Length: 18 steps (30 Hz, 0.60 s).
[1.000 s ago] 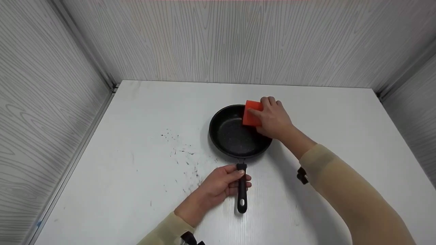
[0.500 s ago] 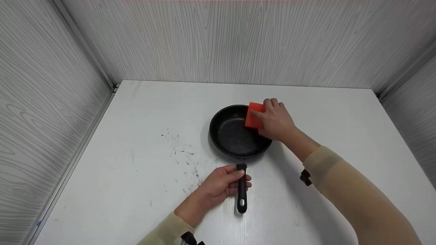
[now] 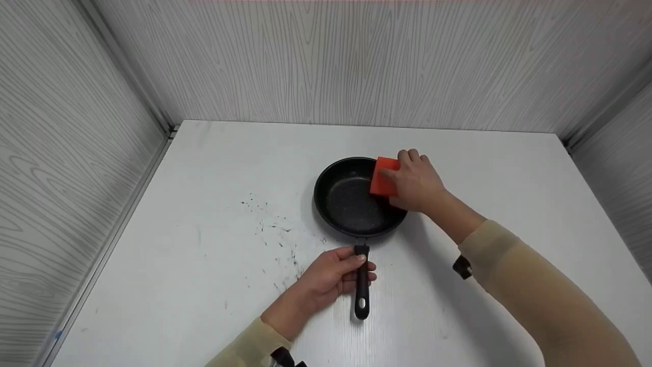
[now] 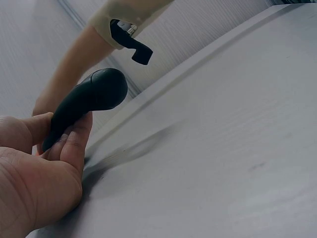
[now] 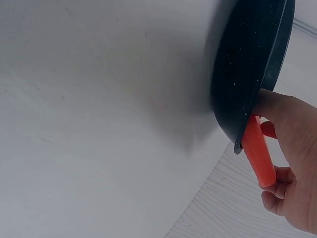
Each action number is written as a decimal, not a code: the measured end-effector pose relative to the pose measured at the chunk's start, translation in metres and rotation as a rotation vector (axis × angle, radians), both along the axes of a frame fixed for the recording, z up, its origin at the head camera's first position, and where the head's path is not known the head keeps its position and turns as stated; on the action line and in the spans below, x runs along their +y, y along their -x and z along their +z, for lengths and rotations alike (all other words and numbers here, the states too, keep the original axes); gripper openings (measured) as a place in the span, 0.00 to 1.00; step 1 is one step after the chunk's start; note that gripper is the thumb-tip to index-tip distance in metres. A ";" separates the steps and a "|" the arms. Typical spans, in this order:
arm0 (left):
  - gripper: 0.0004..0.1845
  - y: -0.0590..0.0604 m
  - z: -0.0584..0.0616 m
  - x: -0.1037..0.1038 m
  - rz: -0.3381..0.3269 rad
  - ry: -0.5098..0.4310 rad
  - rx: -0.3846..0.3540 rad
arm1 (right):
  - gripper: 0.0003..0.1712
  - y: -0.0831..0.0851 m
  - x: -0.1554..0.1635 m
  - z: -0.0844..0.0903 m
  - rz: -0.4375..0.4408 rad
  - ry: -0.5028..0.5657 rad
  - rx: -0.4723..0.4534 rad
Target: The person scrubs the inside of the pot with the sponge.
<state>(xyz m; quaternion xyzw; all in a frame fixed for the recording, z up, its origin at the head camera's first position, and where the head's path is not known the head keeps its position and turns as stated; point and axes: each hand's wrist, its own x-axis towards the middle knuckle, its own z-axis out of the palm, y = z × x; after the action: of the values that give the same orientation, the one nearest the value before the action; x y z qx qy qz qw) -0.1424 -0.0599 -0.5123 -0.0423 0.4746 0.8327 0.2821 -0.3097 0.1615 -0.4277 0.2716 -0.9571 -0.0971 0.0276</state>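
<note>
A black frying pan [image 3: 351,209] lies over the white table with its handle [image 3: 362,293] towards the person. My left hand [image 3: 326,278] grips that handle, thumb on top and fingertips showing past its right side; the left wrist view shows the handle's rounded end [image 4: 109,89] sticking out beyond the fingers. At the pan's upper right rim, my right hand [image 3: 415,182] holds an orange-red sponge [image 3: 383,178] against the inner wall. From the right wrist, the sponge [image 5: 258,151] slants out past the rim between the fingers, and the pan's speckled underside [image 5: 235,69] faces the camera.
Dark smudges and specks [image 3: 280,229] mark the white table [image 3: 204,168] left of the pan. Wood-grain panels [image 3: 326,61] rise along the back and both sides. A small black device [image 3: 462,266] sits at the right cuff.
The right hand and sponge have slid slightly right and towards the person along the pan's inner edge. The left hand stays on the handle, and the pan has hardly shifted.
</note>
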 end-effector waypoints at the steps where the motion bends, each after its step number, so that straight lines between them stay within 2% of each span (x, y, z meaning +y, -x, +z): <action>1: 0.20 0.000 0.000 0.000 0.002 0.002 -0.001 | 0.34 -0.001 0.000 0.001 0.000 -0.005 0.000; 18: 0.20 0.000 0.000 0.000 -0.003 0.001 0.002 | 0.31 -0.007 0.005 0.010 0.009 -0.016 -0.043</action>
<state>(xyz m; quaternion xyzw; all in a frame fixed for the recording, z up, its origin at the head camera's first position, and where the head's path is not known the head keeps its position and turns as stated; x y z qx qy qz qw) -0.1423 -0.0599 -0.5124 -0.0410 0.4753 0.8320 0.2830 -0.3026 0.1661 -0.4178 0.2781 -0.9555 -0.0988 0.0053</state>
